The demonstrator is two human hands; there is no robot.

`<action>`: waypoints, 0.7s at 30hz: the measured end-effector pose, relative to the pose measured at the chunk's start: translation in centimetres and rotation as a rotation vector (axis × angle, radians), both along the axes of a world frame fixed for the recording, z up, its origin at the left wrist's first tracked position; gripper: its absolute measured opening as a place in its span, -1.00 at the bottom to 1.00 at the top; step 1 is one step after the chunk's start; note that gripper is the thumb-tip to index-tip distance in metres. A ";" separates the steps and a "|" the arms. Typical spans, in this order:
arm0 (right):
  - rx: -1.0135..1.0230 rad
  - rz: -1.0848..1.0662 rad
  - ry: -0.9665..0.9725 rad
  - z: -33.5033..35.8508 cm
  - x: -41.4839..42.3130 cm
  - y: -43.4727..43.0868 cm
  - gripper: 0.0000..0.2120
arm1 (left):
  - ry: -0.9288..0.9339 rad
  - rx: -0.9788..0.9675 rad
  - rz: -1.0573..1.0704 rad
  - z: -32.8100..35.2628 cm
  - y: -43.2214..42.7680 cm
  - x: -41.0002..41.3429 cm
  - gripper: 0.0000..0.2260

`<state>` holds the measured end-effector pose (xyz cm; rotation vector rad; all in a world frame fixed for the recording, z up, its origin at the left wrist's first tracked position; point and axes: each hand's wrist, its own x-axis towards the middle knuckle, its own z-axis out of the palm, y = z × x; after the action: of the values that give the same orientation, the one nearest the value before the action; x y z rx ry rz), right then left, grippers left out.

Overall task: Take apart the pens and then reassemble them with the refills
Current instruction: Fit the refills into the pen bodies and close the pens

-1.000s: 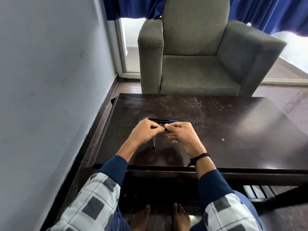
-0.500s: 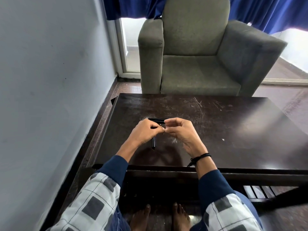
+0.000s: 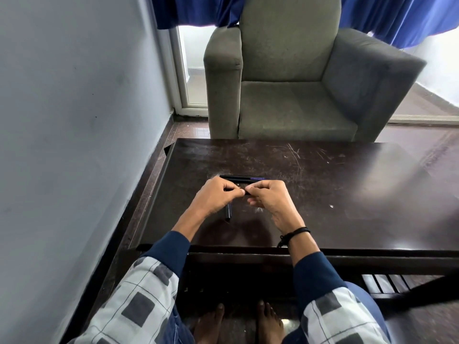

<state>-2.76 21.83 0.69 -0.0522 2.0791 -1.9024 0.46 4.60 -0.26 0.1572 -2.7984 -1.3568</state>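
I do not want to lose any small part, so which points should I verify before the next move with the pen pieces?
1. Grip: left hand and right hand both pinch the small dark pen piece: ok.
2. The piece is held above the table, well inside its edges: ok.
3. The other pen lies flat beyond the hands, apart from them: ok.
4. Dark barrel below the left hand, held or lying loose: cannot tell.
5. Refill in place, hidden by the fingers: cannot tell.
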 end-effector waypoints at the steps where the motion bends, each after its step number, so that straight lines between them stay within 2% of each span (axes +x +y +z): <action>1: -0.002 0.005 0.014 0.0 -0.1 0.1 -0.91 | 0.000 0.001 0.004 0.0 0.0 0.0 -0.87; 4: -0.062 0.039 0.000 0.4 -0.4 0.2 -0.78 | -0.005 0.001 0.013 0.0 0.0 0.0 -0.87; 8: -0.053 0.028 -0.041 0.3 0.0 0.2 -0.95 | -0.007 0.002 -0.003 0.1 0.1 0.1 -0.89; 14: -0.061 0.012 0.018 0.7 -0.3 0.5 -0.75 | -0.015 0.020 0.004 0.1 0.0 0.0 -0.88; 21: -0.094 -0.091 0.014 0.7 -0.7 1.0 -0.77 | -0.068 -0.027 -0.004 -0.2 -0.4 -0.4 -0.85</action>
<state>-3.47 22.86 1.43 0.0073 2.0324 -2.0579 0.08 4.22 -0.44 0.2014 -2.8721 -1.3383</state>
